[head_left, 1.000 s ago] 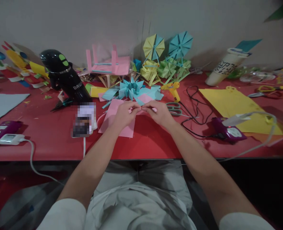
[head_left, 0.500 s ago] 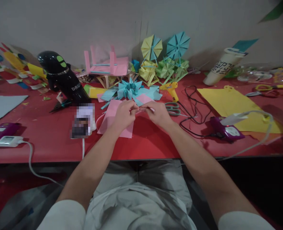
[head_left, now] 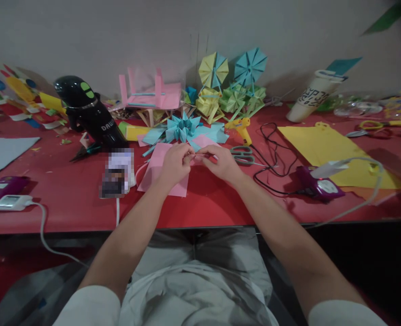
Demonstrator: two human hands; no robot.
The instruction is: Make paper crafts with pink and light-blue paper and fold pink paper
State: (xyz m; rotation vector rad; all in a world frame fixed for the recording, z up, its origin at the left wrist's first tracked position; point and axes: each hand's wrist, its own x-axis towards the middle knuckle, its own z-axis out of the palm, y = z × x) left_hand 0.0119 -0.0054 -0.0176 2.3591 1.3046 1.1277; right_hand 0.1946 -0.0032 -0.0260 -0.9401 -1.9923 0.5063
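Note:
Between my two hands is a thin pink paper strip (head_left: 200,155), small and partly covered by fingers. My left hand (head_left: 177,164) is closed on its left end, above a pink sheet (head_left: 149,174) lying on the table. From the right, my right hand (head_left: 220,162) pinches the same strip, with fingertips close to those of my left hand. Just behind the hands sits a blue folded paper flower (head_left: 183,128) on blue paper. Green-handled scissors (head_left: 243,155) lie right beside my right hand.
A yellow glue gun (head_left: 241,129) with a black cable stands behind the scissors. To the left are a phone (head_left: 117,174) and a black bottle (head_left: 93,115). Yellow paper (head_left: 322,149), a purple power socket (head_left: 319,184) and a cup (head_left: 311,97) are at the right.
My fingertips have shifted slightly around the pink strip, and the right fingers reach a little further left. The whole view has moved slightly; other objects rest as before.

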